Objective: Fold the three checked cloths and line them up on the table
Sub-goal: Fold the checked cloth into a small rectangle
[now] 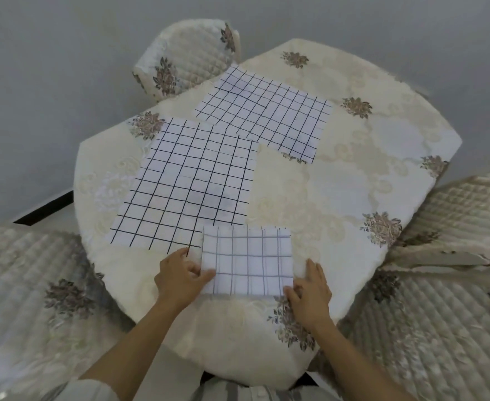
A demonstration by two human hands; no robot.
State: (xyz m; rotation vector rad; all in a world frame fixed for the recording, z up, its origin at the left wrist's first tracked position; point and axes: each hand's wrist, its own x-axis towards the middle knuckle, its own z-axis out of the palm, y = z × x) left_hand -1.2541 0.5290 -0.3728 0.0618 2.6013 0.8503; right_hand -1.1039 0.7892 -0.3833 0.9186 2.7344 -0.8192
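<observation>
White folded cloth (246,261): small square at the near edge of the counter (339,183), between both hands; looks all but finished.
Left hand (180,276): grip pinches that cloth's left edge, thumb on top.
Right hand (310,290): fingers straight, pressing its near right corner; grasps nothing.
Middle cloth (191,183): flat, unfolded, just beyond.
Far cloth (267,111): flat, unfolded.
Left to do: two folds, then the line-up.

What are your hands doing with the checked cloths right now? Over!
Left hand pinches folded cloth, left edge; right hand touches its near right corner. Middle cloth and far cloth lie unfolded. Folded cloth overlaps middle cloth's near corner.
</observation>
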